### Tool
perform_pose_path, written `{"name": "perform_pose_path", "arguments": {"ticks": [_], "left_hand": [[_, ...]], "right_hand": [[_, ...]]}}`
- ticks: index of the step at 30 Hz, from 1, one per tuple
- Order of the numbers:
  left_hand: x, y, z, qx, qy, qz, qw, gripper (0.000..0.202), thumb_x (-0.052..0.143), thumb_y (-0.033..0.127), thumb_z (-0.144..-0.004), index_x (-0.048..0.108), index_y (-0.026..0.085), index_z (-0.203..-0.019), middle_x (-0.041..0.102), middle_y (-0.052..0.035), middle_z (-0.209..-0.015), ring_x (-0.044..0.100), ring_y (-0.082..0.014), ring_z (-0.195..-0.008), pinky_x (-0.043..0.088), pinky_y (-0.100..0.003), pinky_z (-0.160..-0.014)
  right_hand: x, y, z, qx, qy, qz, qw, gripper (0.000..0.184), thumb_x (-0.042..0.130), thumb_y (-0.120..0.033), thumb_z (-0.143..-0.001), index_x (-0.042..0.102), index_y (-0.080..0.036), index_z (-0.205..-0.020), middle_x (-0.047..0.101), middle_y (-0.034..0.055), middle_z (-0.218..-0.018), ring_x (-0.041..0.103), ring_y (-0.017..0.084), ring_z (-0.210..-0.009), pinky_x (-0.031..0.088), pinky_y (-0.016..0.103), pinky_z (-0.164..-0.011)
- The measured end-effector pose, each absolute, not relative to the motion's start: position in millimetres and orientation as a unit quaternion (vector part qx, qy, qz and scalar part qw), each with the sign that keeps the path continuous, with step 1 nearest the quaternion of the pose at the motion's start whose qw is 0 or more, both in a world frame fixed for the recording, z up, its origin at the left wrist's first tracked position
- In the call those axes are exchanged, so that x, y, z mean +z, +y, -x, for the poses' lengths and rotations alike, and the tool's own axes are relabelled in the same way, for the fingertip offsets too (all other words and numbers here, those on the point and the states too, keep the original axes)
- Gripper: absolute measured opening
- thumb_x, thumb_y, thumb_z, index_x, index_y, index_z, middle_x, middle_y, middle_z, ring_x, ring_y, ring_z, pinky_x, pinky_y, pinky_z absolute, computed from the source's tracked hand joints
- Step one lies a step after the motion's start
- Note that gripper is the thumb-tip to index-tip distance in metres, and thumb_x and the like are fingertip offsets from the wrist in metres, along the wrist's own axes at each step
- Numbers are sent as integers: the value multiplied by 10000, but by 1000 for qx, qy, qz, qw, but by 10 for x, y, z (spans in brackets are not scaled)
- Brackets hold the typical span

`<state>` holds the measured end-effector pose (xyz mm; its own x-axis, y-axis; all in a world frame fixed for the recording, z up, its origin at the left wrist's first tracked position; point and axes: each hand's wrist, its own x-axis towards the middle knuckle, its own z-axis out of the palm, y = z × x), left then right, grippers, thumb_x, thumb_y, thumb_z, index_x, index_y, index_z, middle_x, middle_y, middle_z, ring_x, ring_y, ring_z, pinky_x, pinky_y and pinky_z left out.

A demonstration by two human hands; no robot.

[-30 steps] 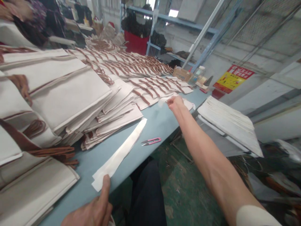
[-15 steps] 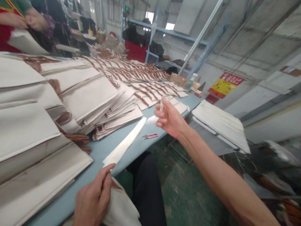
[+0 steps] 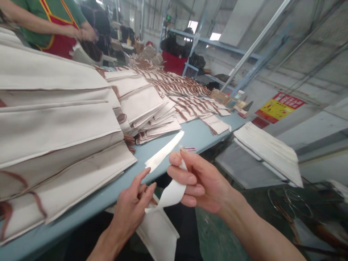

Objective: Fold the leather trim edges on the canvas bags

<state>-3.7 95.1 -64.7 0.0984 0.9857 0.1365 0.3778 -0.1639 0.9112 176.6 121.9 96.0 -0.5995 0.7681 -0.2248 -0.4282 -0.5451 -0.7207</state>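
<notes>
My right hand (image 3: 199,181) pinches a twisted white fabric strip (image 3: 171,195) between thumb and fingers, above the table edge. My left hand (image 3: 133,208) grips the upper edge of a folded cream canvas piece (image 3: 159,233), which hangs down below the table edge, and the lower end of the strip reaches that hand. A separate pale strip (image 3: 163,152) lies on the light blue table (image 3: 163,174). Just behind my right thumb, pink-handled snips (image 3: 190,149) are mostly hidden.
Tall stacks of cream canvas bags with brown handles (image 3: 59,112) fill the table's left side, and more (image 3: 174,90) run into the distance. A co-worker (image 3: 59,32) at far left handles a bag. A canvas stack (image 3: 266,152) rests on a board to my right.
Both hands have lifted and come together over the table edge. My right hand now pinches the strip, and the canvas piece hangs from my left hand. The view has swung left.
</notes>
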Motion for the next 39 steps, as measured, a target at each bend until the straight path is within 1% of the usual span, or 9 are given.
{"name": "perform_pose_path", "arguments": {"ticks": [5, 8, 12, 19, 24, 28, 30, 33, 39], "left_hand": [[-545, 618, -47, 468, 422, -729, 266, 671, 513, 174, -1006, 404, 140, -1667, 696, 87, -616, 605, -124, -460, 472, -212, -529], [-482, 490, -31, 496, 328, -760, 262, 641, 557, 92, -985, 525, 245, -1606, 869, -3, -893, 758, -134, -594, 554, -204, -611], [-352, 459, 12, 539, 266, -744, 292, 408, 634, 72, -1002, 761, 275, -1333, 895, -42, -1112, 867, -166, -865, 620, -182, -805], [-275, 369, 50, 517, 361, -610, 480, 208, 733, 180, -912, 905, 215, -1024, 902, -68, -937, 846, -200, -726, 633, -201, -692], [-376, 325, 1, 468, 423, -499, 595, 278, 719, 378, -956, 899, 166, -975, 786, -38, -661, 665, -144, -488, 540, -196, -480], [-416, 341, -74, 417, 417, -461, 664, 391, 742, 506, -930, 882, 144, -983, 646, 1, -560, 543, -119, -452, 505, -207, -447], [-418, 368, -102, 393, 416, -445, 689, 422, 756, 534, -910, 875, 135, -978, 641, -5, -571, 524, -116, -464, 489, -208, -449], [-397, 418, -124, 372, 415, -432, 709, 379, 824, 496, -850, 870, 126, -920, 681, -26, -641, 529, -115, -522, 479, -204, -488], [-343, 448, -135, 367, 402, -438, 716, 305, 882, 421, -761, 828, 131, -685, 622, -11, -629, 461, -125, -633, 443, -204, -561]], "right_hand": [[627, 1106, -1714, 814, -244, 320, 418, 425, 943, -431, -799, 591, -197, -837, 422, -168, -524, 157, 15, -369, 413, 116, -380], [397, 1019, -1694, 811, -196, 352, 424, 388, 921, -408, -816, 598, -193, -826, 418, -161, -515, 214, 18, -365, 385, 115, -364], [171, 913, -1646, 809, -158, 360, 438, 418, 963, -393, -749, 609, -181, -819, 423, -162, -514, 232, 9, -365, 357, 111, -346], [-143, 829, -1827, 775, -156, 395, 468, 427, 903, -438, -825, 549, -201, -798, 370, -158, -535, 223, 15, -375, 340, 109, -366], [-297, 763, -2295, 664, -212, 462, 548, 511, 922, -486, -777, 484, -223, -756, 327, -158, -544, 194, 25, -400, 312, 106, -389], [-344, 548, -2388, 535, -287, 526, 596, 366, 924, -373, -785, 588, -232, -764, 557, -88, -632, 451, 75, -512, 464, 166, -513], [-317, 429, -2296, 447, -425, 539, 573, 209, 888, -227, -784, 695, -244, -862, 731, -11, -838, 660, 150, -751, 590, 261, -730], [-244, 349, -2116, 242, -707, 460, 481, 320, 720, -131, -844, 714, -249, -1142, 786, 86, -1164, 727, 259, -1126, 597, 437, -1006], [-208, 459, -1939, 169, -834, 335, 405, 407, 599, -117, -860, 662, -212, -1250, 772, 139, -1270, 734, 258, -1177, 595, 456, -1035]]}}
